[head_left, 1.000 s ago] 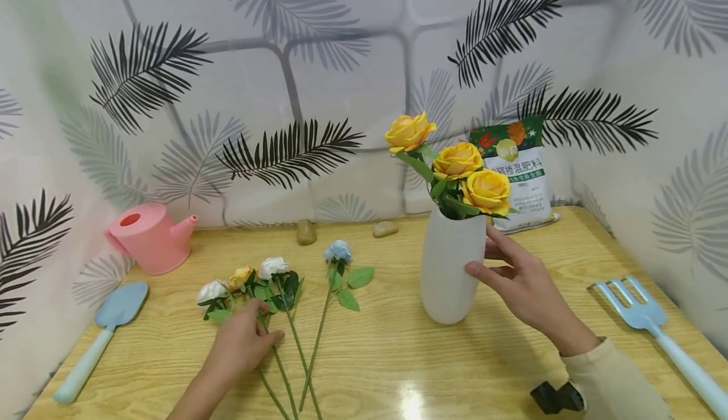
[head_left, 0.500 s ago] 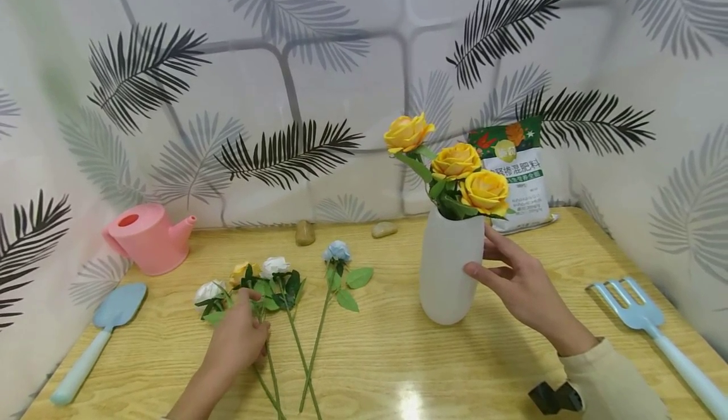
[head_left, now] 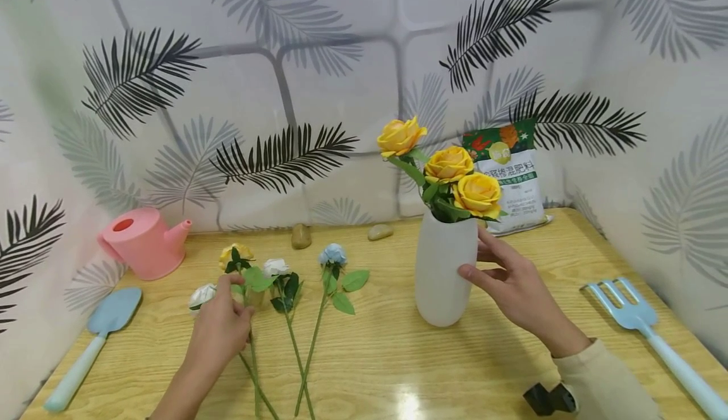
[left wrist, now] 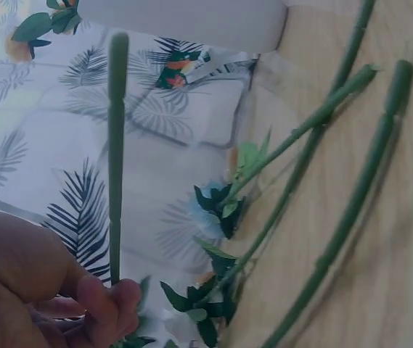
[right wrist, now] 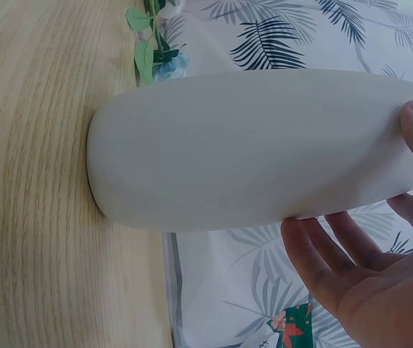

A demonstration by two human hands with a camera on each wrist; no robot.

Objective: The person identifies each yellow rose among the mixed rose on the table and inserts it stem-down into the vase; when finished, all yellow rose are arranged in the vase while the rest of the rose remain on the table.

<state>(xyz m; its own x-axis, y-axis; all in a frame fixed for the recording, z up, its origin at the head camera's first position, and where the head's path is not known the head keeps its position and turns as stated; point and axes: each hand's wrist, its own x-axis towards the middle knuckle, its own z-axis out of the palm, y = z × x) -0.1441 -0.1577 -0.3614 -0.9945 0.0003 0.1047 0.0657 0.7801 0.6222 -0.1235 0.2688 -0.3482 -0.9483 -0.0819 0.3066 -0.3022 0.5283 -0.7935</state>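
My left hand (head_left: 218, 325) pinches the green stem (left wrist: 117, 145) of a yellow rose (head_left: 236, 256) between thumb and fingers. In the left wrist view that stem stands clear of the table. Partly behind the hand lies one white rose (head_left: 201, 295); another white rose (head_left: 275, 267) and a blue rose (head_left: 332, 254) lie to its right, their stems crossing. My right hand (head_left: 520, 294) grips the side of an upright white vase (head_left: 445, 275), thumb on one side and fingers on the other, as the right wrist view shows. Several yellow roses (head_left: 449, 164) stand in the vase.
A pink watering can (head_left: 145, 246) and a blue hand shovel (head_left: 114, 312) are at the left. At the right lies a blue hand fork (head_left: 631, 309). A fertilizer bag (head_left: 514, 186) leans behind the vase, and two stones (head_left: 301, 235) lie by the back cloth.
My left hand has moved left, drawing the yellow rose away from the white one on its right. The right hand keeps its hold on the vase.
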